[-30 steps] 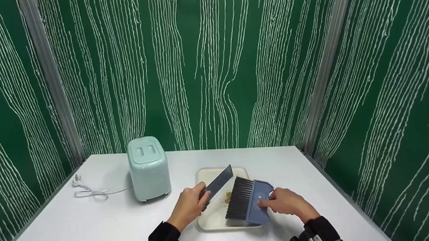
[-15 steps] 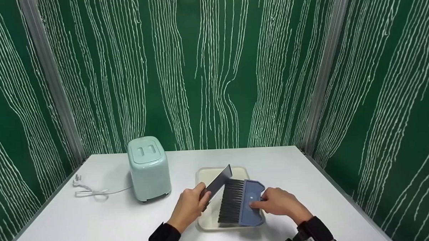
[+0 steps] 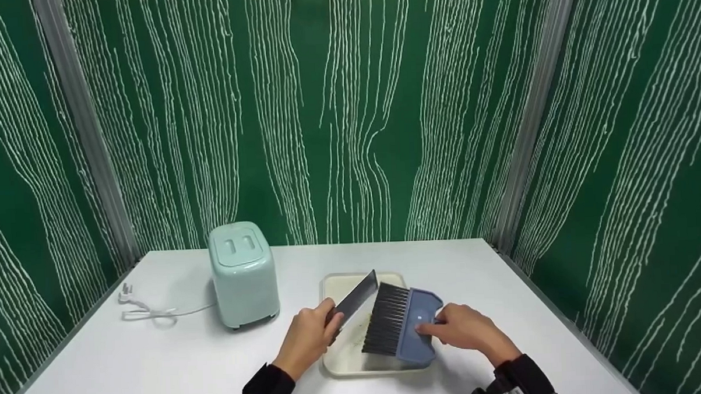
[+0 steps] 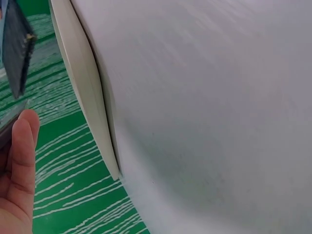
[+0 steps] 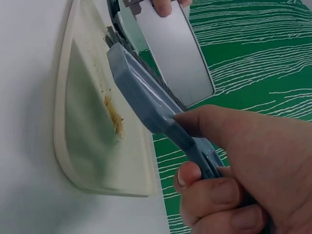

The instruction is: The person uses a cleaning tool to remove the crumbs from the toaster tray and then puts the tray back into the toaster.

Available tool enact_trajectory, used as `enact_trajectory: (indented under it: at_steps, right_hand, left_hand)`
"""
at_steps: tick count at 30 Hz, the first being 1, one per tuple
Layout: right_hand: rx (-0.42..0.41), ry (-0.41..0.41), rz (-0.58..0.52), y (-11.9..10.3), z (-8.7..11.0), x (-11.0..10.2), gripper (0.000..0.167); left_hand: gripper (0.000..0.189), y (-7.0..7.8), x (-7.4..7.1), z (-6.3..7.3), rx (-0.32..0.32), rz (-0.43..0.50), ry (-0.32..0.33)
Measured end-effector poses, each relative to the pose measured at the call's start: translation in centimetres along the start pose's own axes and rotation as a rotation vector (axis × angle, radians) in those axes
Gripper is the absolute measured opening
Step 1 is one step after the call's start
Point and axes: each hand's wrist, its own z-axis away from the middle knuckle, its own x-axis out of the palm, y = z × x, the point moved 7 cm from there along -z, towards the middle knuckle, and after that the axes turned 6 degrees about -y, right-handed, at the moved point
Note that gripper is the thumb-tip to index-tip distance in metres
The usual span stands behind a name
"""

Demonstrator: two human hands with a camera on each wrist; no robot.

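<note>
In the head view my left hand point(image 3: 309, 338) grips the near end of a flat metal crumb tray point(image 3: 358, 297), which it holds tilted over a cream serving tray point(image 3: 336, 369). My right hand point(image 3: 470, 328) pinches the handle of a blue hand brush point(image 3: 418, 327) with dark bristles. Those bristles stand close to the crumb tray's right side, with a narrow gap showing. Golden crumbs point(image 5: 114, 117) lie on the cream tray in the right wrist view, below the brush. The brush covers part of the cream tray in the head view.
A mint-green toaster point(image 3: 243, 276) stands on the white table point(image 3: 216, 365) to the left. Its white cord and plug point(image 3: 150, 312) lie farther left. Green walls with white lines point(image 3: 347, 115) enclose the table at the back and sides.
The brush swung left against the crumb tray, then came back right and slightly up. Fewer crumbs show in the head view than a second ago. My left hand has barely moved.
</note>
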Motion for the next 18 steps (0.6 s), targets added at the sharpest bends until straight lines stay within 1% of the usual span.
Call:
enact_trajectory:
  at_steps: [3, 6, 9, 13, 18]
  right_hand:
    - [-0.021, 0.006, -0.001, -0.5, 0.2, -0.1, 0.052]
    - [-0.025, 0.013, 0.008, -0.8, 0.0, 0.0, 0.051]
    - [-0.019, 0.010, 0.020, -0.4, -0.2, 0.3, 0.050]
    - [-0.010, -0.018, 0.025, 0.3, -0.2, 0.6, 0.050]
    - [-0.012, -0.019, 0.014, 0.1, 0.0, 0.3, 0.049]
  left_hand:
    - [0.023, 0.3, -0.1, 0.0, 0.023, -0.014, 0.018]
    - [0.021, 0.5, -0.2, -0.1, 0.032, -0.024, 0.023]
    - [0.019, 0.6, -0.2, -0.2, 0.037, -0.039, 0.026]
    - [0.018, 0.7, -0.4, -0.2, 0.057, -0.068, 0.041]
    - [0.019, 0.8, -0.6, -0.1, 0.073, -0.103, 0.055]
